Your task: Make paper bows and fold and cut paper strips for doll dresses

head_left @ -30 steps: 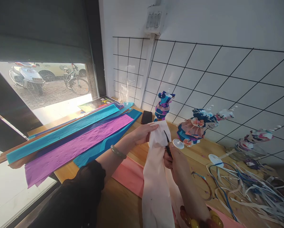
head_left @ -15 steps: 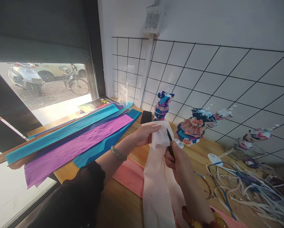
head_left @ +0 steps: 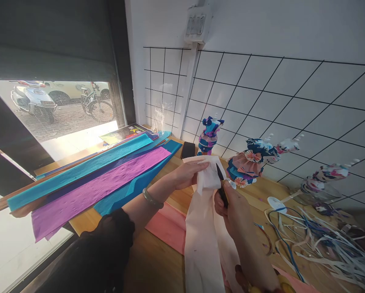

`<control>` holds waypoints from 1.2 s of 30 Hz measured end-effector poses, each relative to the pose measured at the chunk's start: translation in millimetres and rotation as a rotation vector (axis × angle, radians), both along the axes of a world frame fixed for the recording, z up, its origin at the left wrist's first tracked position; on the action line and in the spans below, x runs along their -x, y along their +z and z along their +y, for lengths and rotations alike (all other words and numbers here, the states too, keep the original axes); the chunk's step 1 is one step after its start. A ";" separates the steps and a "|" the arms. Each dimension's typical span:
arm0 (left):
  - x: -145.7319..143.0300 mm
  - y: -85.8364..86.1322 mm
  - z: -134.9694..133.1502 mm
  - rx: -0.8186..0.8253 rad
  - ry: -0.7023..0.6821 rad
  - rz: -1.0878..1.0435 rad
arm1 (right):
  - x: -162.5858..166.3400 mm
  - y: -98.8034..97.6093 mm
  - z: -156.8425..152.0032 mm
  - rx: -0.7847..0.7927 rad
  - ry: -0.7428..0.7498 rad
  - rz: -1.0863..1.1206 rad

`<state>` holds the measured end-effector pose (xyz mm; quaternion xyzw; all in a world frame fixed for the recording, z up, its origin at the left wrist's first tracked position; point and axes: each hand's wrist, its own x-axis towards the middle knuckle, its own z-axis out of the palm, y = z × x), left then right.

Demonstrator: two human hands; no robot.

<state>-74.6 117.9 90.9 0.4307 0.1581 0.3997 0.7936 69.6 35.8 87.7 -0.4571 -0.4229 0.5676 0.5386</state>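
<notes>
My left hand (head_left: 191,174) pinches the folded upper end of a long strip of pale pink crepe paper (head_left: 202,240), thumb on top. The strip hangs down toward the front of the table. Black-bladed scissors (head_left: 220,175) are in my right hand (head_left: 228,203), fingers wrapped round the handles. Their blades point up along the right edge of the fold; whether they are between layers I cannot tell. A second pale length of paper lies under my right forearm. Coral pink paper (head_left: 167,224) lies flat on the wooden table, left of the strip.
Purple paper (head_left: 103,189) and turquoise paper (head_left: 81,169) spread across the left side. A black phone (head_left: 188,150) lies behind my hands. Decorated paper figures (head_left: 211,136) stand along the gridded wall. Tangled ribbons (head_left: 325,244) cover the right side.
The scissors and my right hand have shifted slightly right and down. My left hand has moved a little right along with the folded paper end.
</notes>
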 end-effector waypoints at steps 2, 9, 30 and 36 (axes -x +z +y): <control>0.0 0.9 -0.8 0.010 0.003 0.003 | 0.6 1.9 -1.1 -0.003 -0.016 -0.003; -1.1 3.1 -4.3 0.023 0.018 -0.004 | 2.4 5.6 -2.7 0.015 -0.056 0.038; -3.9 3.8 -6.6 0.027 0.012 0.000 | 1.6 3.3 -3.3 -0.039 -0.057 0.029; -2.9 5.3 -7.4 -0.002 0.006 0.016 | 2.8 6.5 -5.0 -0.034 -0.094 0.011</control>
